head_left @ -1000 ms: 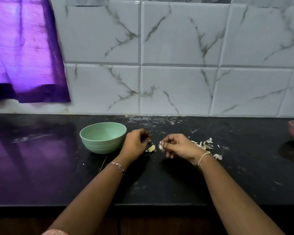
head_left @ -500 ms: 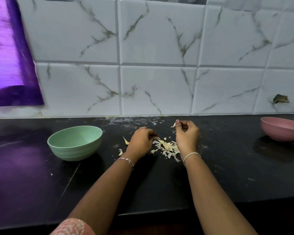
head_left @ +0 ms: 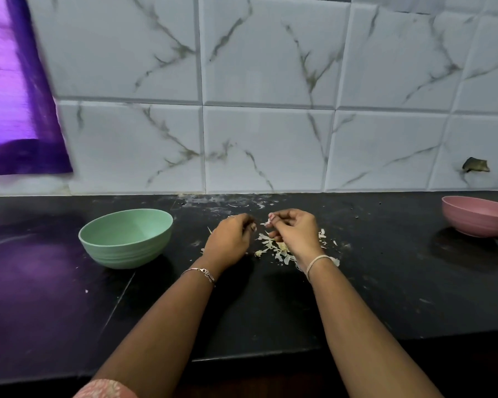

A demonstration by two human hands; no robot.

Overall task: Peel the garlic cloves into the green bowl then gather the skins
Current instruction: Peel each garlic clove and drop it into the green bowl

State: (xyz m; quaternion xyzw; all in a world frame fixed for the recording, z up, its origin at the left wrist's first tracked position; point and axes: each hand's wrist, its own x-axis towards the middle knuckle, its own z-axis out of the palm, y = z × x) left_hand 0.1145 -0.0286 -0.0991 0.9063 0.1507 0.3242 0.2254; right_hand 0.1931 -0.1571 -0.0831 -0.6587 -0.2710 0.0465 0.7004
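Head view shows our right hand (head_left: 295, 237) pinching a skin scrap (head_left: 267, 223), our left hand (head_left: 230, 239) grip curled, contents unclear, so we should peel over the pile (head_left: 273, 248).

No text, label, brand, number or sign can be read anywhere in this view.
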